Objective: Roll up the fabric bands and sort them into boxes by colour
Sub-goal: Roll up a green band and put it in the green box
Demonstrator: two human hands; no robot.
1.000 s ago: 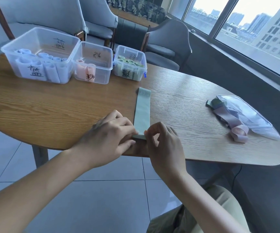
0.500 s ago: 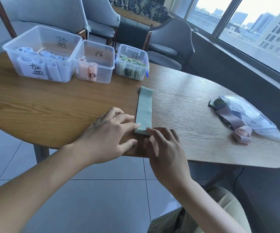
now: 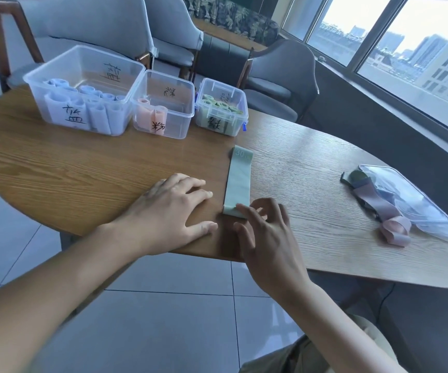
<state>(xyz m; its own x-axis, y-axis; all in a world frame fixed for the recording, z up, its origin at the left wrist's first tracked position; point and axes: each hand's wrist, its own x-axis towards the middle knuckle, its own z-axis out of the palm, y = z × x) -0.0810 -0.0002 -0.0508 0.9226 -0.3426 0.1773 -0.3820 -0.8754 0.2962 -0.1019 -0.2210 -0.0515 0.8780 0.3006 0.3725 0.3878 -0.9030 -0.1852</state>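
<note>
— From the head view, where does the job stand?

— I have a green band (image 3: 237,181) lying flat on the counter (image 3: 82,170), its near end just starting to curl. My right hand (image 3: 266,232) has its fingertips (image 3: 244,211) on that end, fingers fairly straight, more pressing than grasping. My left hand (image 3: 169,211) rests flat and released on the wood just beside the band.

— And what is sorted?

— The blue box (image 3: 82,90) holds many rolls, the pink box (image 3: 163,103) a couple, the green box (image 3: 220,109) several. To my right a pink band (image 3: 389,216) and at least one darker one lie unrolled beside a clear bag (image 3: 405,200). So I judge it well along, with a few bands left.
</note>
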